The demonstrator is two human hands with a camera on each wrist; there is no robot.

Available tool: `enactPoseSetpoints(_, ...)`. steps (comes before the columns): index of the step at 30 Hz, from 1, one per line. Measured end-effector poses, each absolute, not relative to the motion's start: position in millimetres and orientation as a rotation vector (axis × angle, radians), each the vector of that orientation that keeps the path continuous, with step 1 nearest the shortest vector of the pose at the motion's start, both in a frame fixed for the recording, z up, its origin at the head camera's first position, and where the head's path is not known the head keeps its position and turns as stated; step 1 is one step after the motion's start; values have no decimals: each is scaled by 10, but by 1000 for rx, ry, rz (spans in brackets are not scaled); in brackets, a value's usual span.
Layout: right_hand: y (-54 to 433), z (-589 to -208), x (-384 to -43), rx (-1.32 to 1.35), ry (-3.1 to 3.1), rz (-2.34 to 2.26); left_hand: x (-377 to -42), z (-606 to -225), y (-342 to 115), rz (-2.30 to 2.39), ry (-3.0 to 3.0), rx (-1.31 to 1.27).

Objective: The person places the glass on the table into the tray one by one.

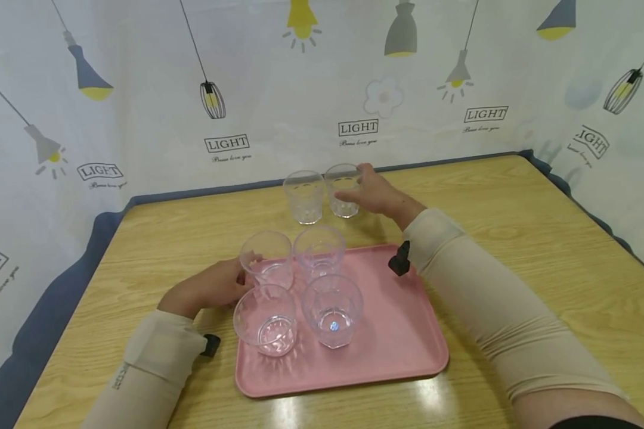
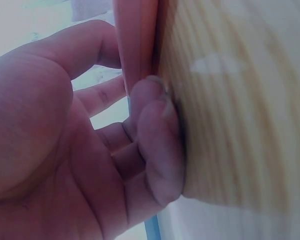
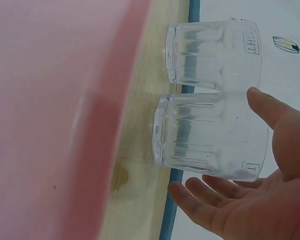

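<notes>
My left hand is at the tray's rear-left edge. Its thumb and index finger reach over the rim and hold the side of a clear cup; their tips are partly hidden. The other fingers curl beside the tray, against the table. Behind the tray, my right hand surrounds another clear cup, upright on the table. Its thumb lies along the near side, while straight fingers spread past the other side. A similar cup stands left of it.
On the pink tray, another clear cup stands at the back, with two more cups in front, one left and one right. The wooden table ends at a patterned cloth.
</notes>
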State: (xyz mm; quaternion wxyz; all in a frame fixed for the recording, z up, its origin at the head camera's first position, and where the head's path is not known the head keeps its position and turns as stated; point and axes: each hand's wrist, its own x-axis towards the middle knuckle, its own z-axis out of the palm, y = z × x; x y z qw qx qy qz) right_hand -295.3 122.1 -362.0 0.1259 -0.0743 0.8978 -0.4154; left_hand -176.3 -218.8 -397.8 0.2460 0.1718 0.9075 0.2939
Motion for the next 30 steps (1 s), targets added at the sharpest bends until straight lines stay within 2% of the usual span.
enactPoseSetpoints(12, 1239, -3669, -2915, -235, 2664, -1327, -1755, -3997, -2186, 833, 2458, 457)
enactPoseSetpoints(30, 1516, -3637, -2444, -288, 2601, -1558, -1758, -3973, -2183, 752, 2522, 483)
